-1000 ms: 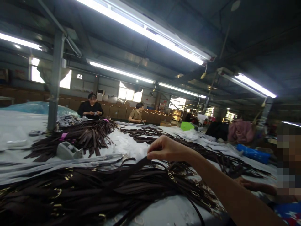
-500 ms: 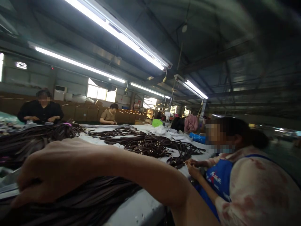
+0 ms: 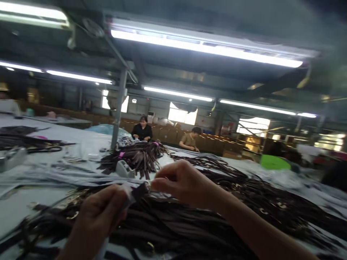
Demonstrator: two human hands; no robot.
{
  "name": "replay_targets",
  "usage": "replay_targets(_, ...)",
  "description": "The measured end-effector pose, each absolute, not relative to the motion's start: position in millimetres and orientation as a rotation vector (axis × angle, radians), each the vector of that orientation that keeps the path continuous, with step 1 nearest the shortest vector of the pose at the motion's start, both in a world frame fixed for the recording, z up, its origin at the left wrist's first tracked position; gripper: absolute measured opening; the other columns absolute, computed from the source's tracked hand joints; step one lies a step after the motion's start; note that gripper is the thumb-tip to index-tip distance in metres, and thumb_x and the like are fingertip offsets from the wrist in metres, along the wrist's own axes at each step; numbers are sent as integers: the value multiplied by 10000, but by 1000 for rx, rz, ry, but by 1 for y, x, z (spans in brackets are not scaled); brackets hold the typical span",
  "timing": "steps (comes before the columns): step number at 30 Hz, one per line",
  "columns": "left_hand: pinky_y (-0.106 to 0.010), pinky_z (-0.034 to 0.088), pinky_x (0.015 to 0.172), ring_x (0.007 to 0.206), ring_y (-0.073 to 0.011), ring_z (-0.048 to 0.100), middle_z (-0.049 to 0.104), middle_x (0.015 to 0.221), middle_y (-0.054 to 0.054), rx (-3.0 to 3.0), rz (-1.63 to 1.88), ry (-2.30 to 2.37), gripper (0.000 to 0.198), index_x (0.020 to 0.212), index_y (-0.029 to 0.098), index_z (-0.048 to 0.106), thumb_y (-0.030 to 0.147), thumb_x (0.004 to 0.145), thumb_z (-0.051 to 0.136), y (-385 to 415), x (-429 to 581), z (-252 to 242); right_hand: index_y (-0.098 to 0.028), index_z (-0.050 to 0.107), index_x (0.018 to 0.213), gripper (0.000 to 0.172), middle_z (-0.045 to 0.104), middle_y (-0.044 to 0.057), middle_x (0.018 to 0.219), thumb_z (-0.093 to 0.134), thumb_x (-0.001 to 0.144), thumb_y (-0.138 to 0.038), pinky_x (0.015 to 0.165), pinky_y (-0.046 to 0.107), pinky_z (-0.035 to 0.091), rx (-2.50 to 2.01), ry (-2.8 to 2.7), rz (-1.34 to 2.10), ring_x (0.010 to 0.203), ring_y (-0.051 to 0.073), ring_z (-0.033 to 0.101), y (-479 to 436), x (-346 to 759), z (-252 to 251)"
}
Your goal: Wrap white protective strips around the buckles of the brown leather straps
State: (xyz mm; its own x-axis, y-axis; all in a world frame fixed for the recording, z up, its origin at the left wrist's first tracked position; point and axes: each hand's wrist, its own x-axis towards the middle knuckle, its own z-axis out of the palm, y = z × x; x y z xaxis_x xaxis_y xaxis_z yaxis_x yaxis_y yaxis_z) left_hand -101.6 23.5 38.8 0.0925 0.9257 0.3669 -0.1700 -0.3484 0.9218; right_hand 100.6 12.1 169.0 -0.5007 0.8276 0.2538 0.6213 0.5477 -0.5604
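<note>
My left hand (image 3: pixel 104 209) is closed on a dark strap (image 3: pixel 139 192), whose end sticks out to the right with a strip of whitish wrapping by the fingers. At that end my right hand (image 3: pixel 176 180) pinches a small pale piece (image 3: pixel 148 183), too blurred to name. Beneath both hands lies a wide heap of dark brown straps (image 3: pixel 184 224) with small gold-coloured metal parts.
Behind the hands are a white tape dispenser (image 3: pixel 125 169) and a bundle of dark straps (image 3: pixel 138 153) with pink ties. A metal post (image 3: pixel 119 108) rises from the white table (image 3: pixel 89 139). Two people sit across it; a green object (image 3: pixel 275 162) lies right.
The view has swung left, and the near co-worker at the right has gone out of it. My left hand has come into view; my right hand has drawn back from its far-left reach to meet it.
</note>
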Motion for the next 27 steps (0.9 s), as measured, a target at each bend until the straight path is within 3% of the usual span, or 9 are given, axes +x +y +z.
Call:
replay_targets(2, -198, 197, 432, 449, -57, 304, 395, 502, 43, 1410, 1446, 849, 541, 604, 151, 519, 631, 838, 600, 27, -94, 41, -141, 693, 714, 281, 441, -60, 486, 648, 876, -366, 411, 206, 240, -1264, -2104, 851, 425, 67, 361, 17, 111, 159)
replay_targets(4, -212, 198, 446, 452, -61, 312, 412, 509, 33, 1465, 1395, 823, 565, 601, 142, 538, 655, 836, 579, 30, -85, 43, -145, 702, 714, 227, 451, -57, 464, 648, 853, -316, 395, 211, 248, -1322, -1979, 936, 396, 73, 356, 15, 116, 153)
replay_targets(10, -210, 259, 492, 540, -93, 401, 525, 597, -13, 1512, 1159, 670, 575, 690, 112, 662, 672, 806, 602, 31, -70, 49, -190, 734, 717, 151, 593, -5, 681, 688, 853, -234, 565, 219, 382, -1082, -2177, 153, 629, 118, 538, -2, 121, 153)
replay_targets(16, -194, 299, 486, 498, -86, 431, 519, 535, -8, 1526, 1181, 621, 581, 672, 115, 691, 673, 808, 602, 29, -69, 63, -151, 676, 751, 217, 525, -7, 732, 555, 921, -89, 497, 198, 320, -855, -2431, -244, 565, 76, 467, -9, 119, 152)
replay_targets(21, -182, 317, 495, 525, -87, 466, 610, 646, -42, 1564, 938, 403, 568, 819, 115, 693, 676, 726, 695, 33, -74, 55, -170, 710, 846, 229, 581, 10, 767, 520, 973, -159, 552, 190, 399, -750, -2343, -200, 624, 91, 541, -13, 129, 151)
replay_targets(27, -197, 347, 476, 465, -89, 471, 607, 580, -51, 1473, 821, 433, 531, 659, 123, 592, 629, 703, 746, 36, -74, 45, -186, 711, 843, 252, 563, 19, 812, 505, 988, -190, 555, 199, 403, -734, -2380, -75, 656, 95, 546, -20, 136, 149)
